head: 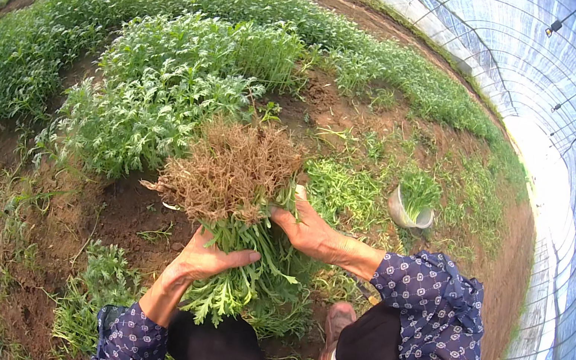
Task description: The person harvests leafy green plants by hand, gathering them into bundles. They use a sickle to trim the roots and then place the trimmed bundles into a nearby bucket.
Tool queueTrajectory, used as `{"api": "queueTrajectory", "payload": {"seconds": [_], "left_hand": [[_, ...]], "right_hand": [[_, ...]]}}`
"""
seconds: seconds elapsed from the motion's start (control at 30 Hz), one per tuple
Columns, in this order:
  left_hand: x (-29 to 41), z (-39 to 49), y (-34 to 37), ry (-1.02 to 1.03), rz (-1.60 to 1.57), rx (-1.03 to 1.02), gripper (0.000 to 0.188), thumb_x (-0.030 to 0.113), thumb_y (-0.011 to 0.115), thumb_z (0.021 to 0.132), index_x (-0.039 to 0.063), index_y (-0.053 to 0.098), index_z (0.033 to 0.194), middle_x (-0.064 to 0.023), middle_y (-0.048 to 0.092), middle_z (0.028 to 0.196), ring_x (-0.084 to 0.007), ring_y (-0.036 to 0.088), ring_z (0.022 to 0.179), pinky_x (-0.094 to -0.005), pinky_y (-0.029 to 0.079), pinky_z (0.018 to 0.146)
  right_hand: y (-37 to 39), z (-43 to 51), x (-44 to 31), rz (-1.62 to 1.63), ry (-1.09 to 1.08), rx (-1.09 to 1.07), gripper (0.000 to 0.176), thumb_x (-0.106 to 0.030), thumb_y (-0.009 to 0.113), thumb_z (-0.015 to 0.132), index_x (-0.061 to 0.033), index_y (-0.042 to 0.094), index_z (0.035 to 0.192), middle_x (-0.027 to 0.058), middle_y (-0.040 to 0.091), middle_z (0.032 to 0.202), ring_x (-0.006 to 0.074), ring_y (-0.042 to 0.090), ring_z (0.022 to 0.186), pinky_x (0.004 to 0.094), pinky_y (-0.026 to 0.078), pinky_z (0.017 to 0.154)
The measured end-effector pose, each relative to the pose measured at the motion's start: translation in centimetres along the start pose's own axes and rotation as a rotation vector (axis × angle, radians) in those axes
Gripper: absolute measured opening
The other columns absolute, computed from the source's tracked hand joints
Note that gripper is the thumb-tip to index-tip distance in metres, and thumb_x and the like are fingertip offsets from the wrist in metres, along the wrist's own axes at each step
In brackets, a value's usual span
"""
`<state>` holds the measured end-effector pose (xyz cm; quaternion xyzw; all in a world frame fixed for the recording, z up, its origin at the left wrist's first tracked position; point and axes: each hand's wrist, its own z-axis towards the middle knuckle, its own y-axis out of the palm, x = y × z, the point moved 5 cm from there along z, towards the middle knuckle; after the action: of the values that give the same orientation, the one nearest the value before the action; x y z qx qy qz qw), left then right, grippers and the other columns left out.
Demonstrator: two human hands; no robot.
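A thick bunch of leafy greens [246,264] is held between my two hands, its tangled brown roots [236,169] turned up and away from me. My left hand [213,258] wraps the near left side of the stems, thumb lying across the leaves. On the right, my right hand [308,231] grips the bunch just below the roots, with its fingers partly hidden behind the stems. The leafy ends hang down towards my knees.
Uncut leafy plants [156,85] stand in the bed ahead and left. A white plastic container [407,210] with greens sits at right, beside loose trimmings [345,192]. Pulled plants [95,291] lie at lower left. A yellow-handled tool [372,298] shows near my shoe [338,324].
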<state>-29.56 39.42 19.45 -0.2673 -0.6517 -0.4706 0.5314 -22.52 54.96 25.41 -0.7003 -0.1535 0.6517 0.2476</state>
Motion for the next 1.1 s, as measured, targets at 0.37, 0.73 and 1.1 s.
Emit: {"api": "queueTrajectory", "payload": {"seconds": [0.37,0.73,1.1], "left_hand": [[0.9,0.7,8.4,-0.380,0.442,0.051,0.084,0.028,0.088,0.076,-0.003,0.044,0.140,-0.0134,0.054,0.141,-0.0249,0.050,0.130,-0.0408,0.038,0.112],[-10.0,6.8,18.7,-0.627,0.428,-0.004,0.048,0.015,0.080,0.080,0.000,0.059,0.121,-0.0078,0.069,0.108,-0.0187,0.067,0.095,-0.0336,0.054,0.087],[-15.1,9.5,21.6,-1.037,0.734,-0.220,0.071,0.025,0.091,0.072,-0.001,0.057,0.129,-0.0114,0.066,0.119,-0.0211,0.062,0.108,-0.0384,0.052,0.095]], "right_hand": [[-1.7,-5.3,5.9,0.110,0.031,-0.039,0.060,-0.051,0.036,0.104,-0.0008,0.049,0.134,0.0187,0.060,0.122,0.0283,0.056,0.112,0.0367,0.043,0.100],[-1.6,-13.1,20.2,0.907,0.274,-0.145,0.135,-0.064,0.085,0.065,0.0159,0.015,0.148,0.0362,0.030,0.150,0.0422,0.033,0.141,0.0453,0.027,0.119],[-0.1,-20.6,26.2,1.395,0.382,0.024,0.119,-0.058,0.084,0.070,0.0108,0.025,0.147,0.0272,0.040,0.147,0.0341,0.037,0.139,0.0431,0.029,0.117]]}}
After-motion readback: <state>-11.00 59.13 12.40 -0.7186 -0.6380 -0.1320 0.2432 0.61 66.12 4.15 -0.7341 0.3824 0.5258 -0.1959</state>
